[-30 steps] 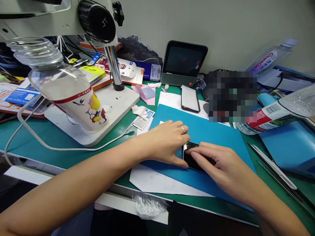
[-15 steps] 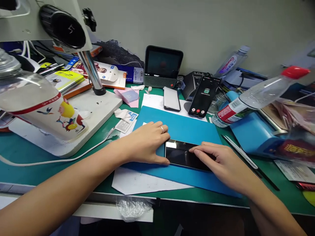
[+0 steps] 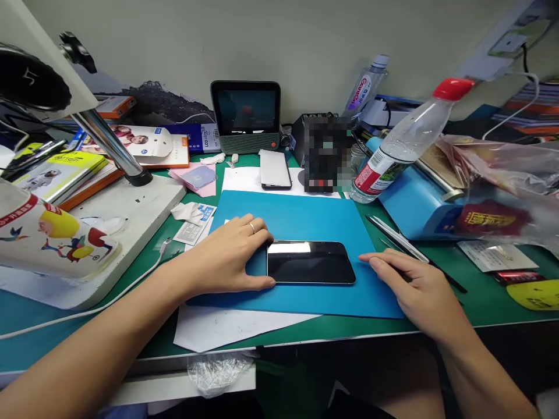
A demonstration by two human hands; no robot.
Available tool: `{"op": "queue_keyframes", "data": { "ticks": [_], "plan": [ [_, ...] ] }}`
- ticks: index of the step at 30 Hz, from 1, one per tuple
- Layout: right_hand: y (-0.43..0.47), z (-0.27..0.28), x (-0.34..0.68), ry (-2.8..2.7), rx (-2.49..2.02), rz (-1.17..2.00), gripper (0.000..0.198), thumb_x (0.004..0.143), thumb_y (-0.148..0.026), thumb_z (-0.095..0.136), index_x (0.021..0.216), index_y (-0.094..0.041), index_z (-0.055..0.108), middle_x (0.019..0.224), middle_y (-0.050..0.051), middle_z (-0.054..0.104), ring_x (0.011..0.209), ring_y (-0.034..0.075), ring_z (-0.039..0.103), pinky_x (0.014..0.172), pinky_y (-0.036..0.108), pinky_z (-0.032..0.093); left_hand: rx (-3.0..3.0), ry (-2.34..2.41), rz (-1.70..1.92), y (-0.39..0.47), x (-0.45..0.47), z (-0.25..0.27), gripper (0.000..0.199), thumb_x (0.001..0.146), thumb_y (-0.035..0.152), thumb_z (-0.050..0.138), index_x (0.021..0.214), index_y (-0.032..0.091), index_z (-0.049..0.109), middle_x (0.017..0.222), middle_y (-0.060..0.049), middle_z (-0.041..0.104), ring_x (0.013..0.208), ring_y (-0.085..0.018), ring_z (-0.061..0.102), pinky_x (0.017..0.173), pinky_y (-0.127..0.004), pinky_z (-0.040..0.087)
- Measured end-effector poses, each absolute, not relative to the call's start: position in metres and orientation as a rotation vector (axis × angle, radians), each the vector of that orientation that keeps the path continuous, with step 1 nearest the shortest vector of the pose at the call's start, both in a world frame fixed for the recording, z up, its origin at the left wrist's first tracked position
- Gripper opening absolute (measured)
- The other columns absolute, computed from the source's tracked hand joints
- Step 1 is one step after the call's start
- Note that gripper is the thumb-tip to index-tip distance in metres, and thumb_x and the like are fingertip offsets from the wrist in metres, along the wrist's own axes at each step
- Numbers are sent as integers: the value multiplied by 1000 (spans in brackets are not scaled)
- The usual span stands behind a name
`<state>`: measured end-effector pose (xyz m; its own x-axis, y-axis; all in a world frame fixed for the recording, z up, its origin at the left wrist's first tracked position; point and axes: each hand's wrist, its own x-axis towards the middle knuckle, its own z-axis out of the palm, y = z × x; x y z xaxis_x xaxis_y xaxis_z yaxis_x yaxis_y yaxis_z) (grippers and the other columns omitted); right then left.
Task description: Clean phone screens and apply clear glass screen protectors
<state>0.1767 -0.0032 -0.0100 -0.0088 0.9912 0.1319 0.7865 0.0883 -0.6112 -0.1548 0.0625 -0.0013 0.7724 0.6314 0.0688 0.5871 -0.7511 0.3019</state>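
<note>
A black-screened smartphone [image 3: 310,267] lies flat, screen up, on a blue mat [image 3: 292,218]. My left hand [image 3: 236,253] grips its left end, thumb at the near corner and fingers at the far corner. A ring is on one finger. To the right of the phone, apart from it, my right hand [image 3: 410,285] is over the mat's right edge. Its index finger stretches toward the phone with the thumb close beside it; the other fingers are curled and partly hidden. I see nothing held in it. Thin pen-like tools [image 3: 402,238] lie just beyond this hand.
A microscope stand [image 3: 155,201] and a printed cup [image 3: 56,233] are at the left. Behind the mat are a white-backed phone-shaped piece [image 3: 275,169] and a small display [image 3: 247,110]. A red-capped bottle [image 3: 404,145] leans against a blue holder [image 3: 406,203] at the right.
My right hand has lifted off the phone's screen and moved to the right, clear of the phone. My left hand keeps its grip. The camera view has turned to the right.
</note>
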Motion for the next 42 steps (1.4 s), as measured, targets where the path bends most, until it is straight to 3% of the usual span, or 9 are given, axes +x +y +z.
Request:
{"op": "queue_keyframes", "data": {
  "ticks": [6,10,16,20,25,27,32,38,42],
  "plan": [
    [-4,-18,179,-1768,-1705,570,30,90,-48,58,93,-28,80,95,5,80,81,28,73,59,39,57,2775,990,148,59,-146,5,54,86,58,68,119,16,59,113,-11,62,103,-30,56,92,-46,45],
    [-2,-20,184,-1755,-1682,602,37,89,-58,55,92,-30,79,89,6,79,77,31,72,63,47,58,2752,1111,51,56,-147,20,63,91,69,59,126,17,58,121,-12,62,110,-31,56,94,-46,45],
    [1,-28,191,-1702,-1694,687,42,86,-67,51,90,-34,77,88,5,79,74,34,71,56,48,54,2657,1437,90,50,-169,36,35,107,45,41,122,19,59,123,-10,64,116,-29,57,100,-45,46],
    [2,-29,191,-1714,-1672,702,46,86,-69,50,88,-31,76,95,6,79,76,32,71,61,47,55,2578,1535,20,47,-179,24,29,104,39,48,119,19,62,120,-11,63,110,-29,61,94,-45,50],
    [2,-29,192,-1726,-1624,745,45,90,-63,50,94,-29,79,86,6,78,75,30,71,66,44,55,2500,1565,149,50,-171,10,22,102,31,49,93,20,65,99,-6,64,90,-23,62,79,-38,51],
    [1,-30,193,-1726,-1603,751,41,91,-58,52,97,-28,80,88,5,79,77,29,72,68,43,55,2507,1581,230,50,-164,10,20,102,30,51,91,20,65,97,-5,65,89,-23,61,78,-38,50],
    [-1,-31,195,-1725,-1553,750,37,92,-51,53,99,-27,81,87,5,80,76,27,73,70,39,56,2621,1336,411,38,-132,12,16,104,27,52,100,21,66,104,-6,67,96,-22,63,86,-38,51],
    [-3,-27,195,-1722,-1522,773,37,93,-51,54,99,-26,81,92,5,81,79,27,74,73,39,57,2798,1092,230,13,-99,1,38,107,35,46,138,17,56,141,-12,60,130,-29,53,108,-48,46],
    [-3,-26,194,-1717,-1505,805,37,93,-50,55,101,-26,81,96,5,82,81,27,74,76,39,57,2790,1062,220,16,-78,0,47,105,43,47,143,15,54,144,-12,59,136,-30,50,116,-48,41]
  ]
}}
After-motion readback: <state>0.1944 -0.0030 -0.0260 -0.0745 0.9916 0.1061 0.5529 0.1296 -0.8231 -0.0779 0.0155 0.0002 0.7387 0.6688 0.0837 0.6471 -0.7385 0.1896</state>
